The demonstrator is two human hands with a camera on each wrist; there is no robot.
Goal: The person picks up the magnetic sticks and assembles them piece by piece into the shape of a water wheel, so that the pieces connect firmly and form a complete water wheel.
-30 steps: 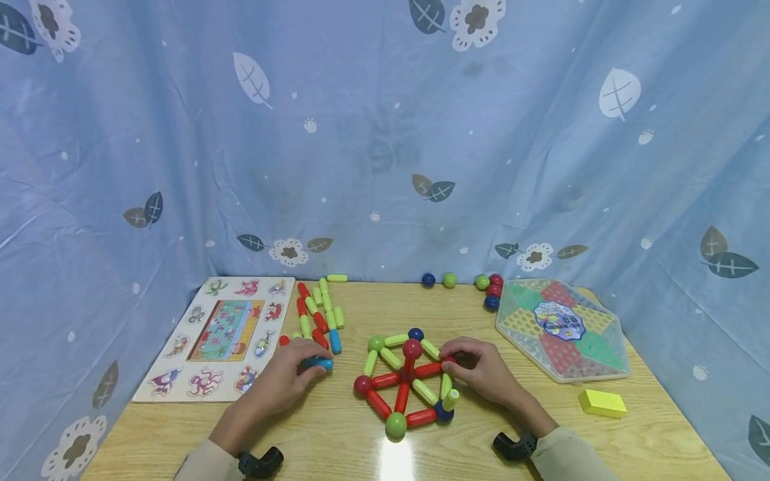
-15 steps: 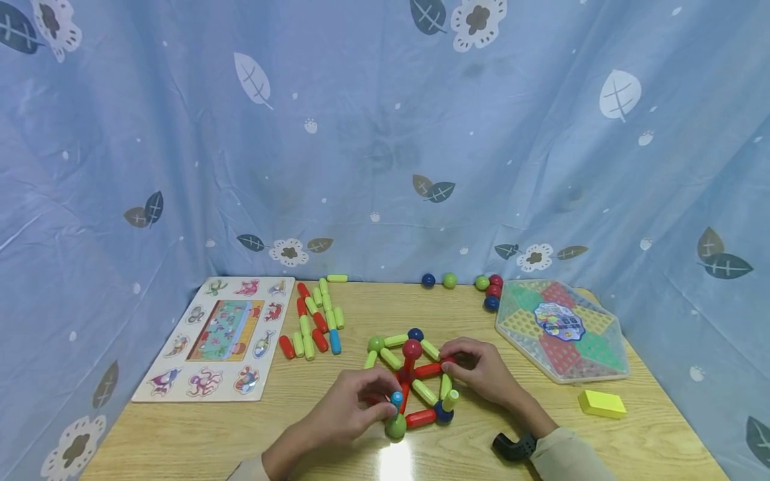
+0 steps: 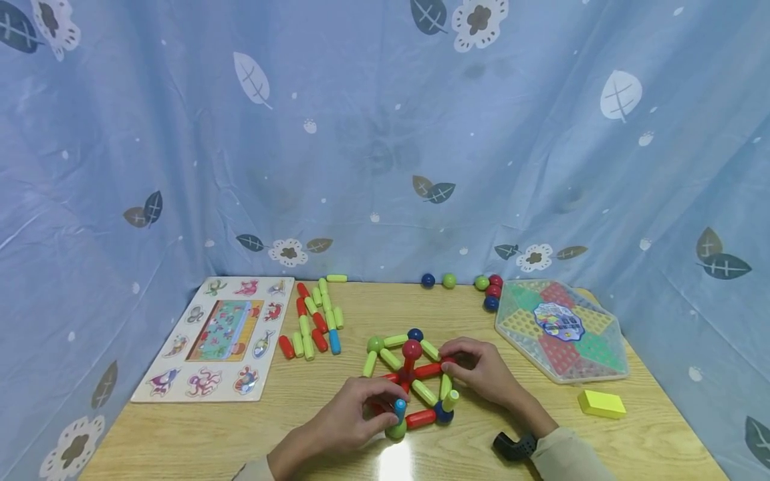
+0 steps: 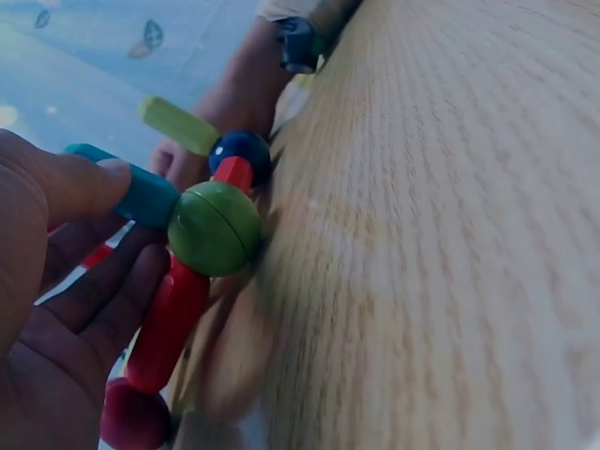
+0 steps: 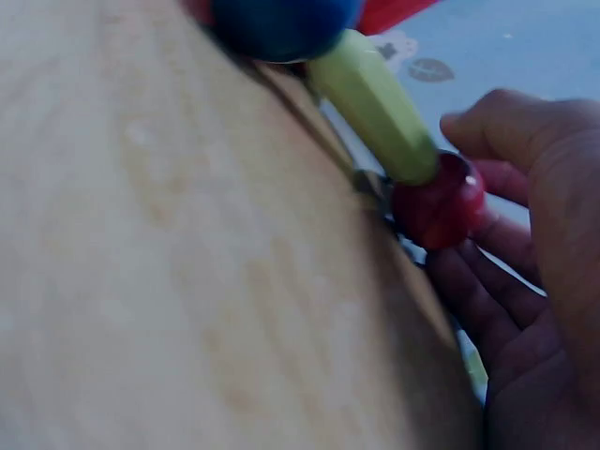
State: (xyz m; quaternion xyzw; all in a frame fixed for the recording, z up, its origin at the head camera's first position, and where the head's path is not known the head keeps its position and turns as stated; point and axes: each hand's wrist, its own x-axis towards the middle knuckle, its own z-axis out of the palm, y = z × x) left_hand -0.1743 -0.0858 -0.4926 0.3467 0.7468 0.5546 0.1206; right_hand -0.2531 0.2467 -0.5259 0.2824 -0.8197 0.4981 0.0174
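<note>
A flat hexagonal frame of red and yellow-green rods joined by balls lies on the table. From its centre stands a red rod topped with a red ball. My left hand pinches a blue rod between thumb and fingers, upright with its lower end against the front green ball. At the frame's right corner my right hand holds a red ball, fingers curled about it. A yellow-green rod rises from the navy ball at front right.
Loose rods, including a blue one, lie left of the frame beside a sea-animal puzzle board. Several balls sit at the back. On the right are a hexagonal game box and a yellow block. Blue curtain surrounds the table.
My left hand has carried the blue rod from the loose rods rightward to the front green ball and stood it there. My right hand has stayed at the red ball.
</note>
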